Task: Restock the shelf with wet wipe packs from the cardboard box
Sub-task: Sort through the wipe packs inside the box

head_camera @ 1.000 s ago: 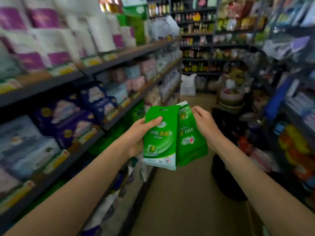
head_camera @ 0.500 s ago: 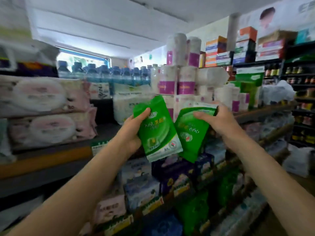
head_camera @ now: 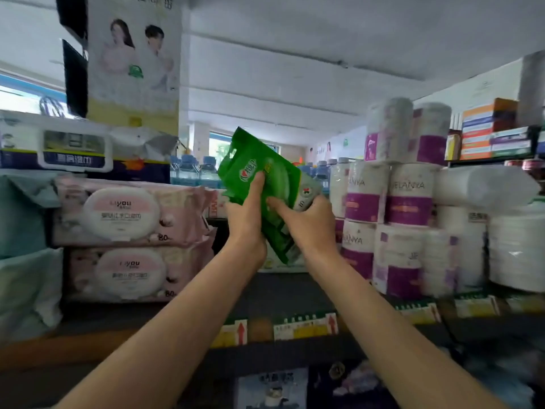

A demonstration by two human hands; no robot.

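Green wet wipe packs [head_camera: 259, 172] are held up together above the top shelf [head_camera: 295, 299], in the gap between pink wipe packs and toilet roll stacks. My left hand [head_camera: 246, 214] grips the packs from the left, thumb on the front. My right hand [head_camera: 306, 222] grips their lower right side. The packs are tilted, upper end to the left. The cardboard box is out of view.
Two stacked pink wipe packs [head_camera: 126, 214] fill the shelf's left. Purple-and-white toilet roll packs [head_camera: 392, 202] stand to the right. Water bottles [head_camera: 191, 172] line up behind. Price tags [head_camera: 303, 327] run along the shelf edge. A poster [head_camera: 132, 60] hangs at upper left.
My view has swung from the aisle up to the top shelf. My hands have brought the two packs together and raised them over the shelf gap.
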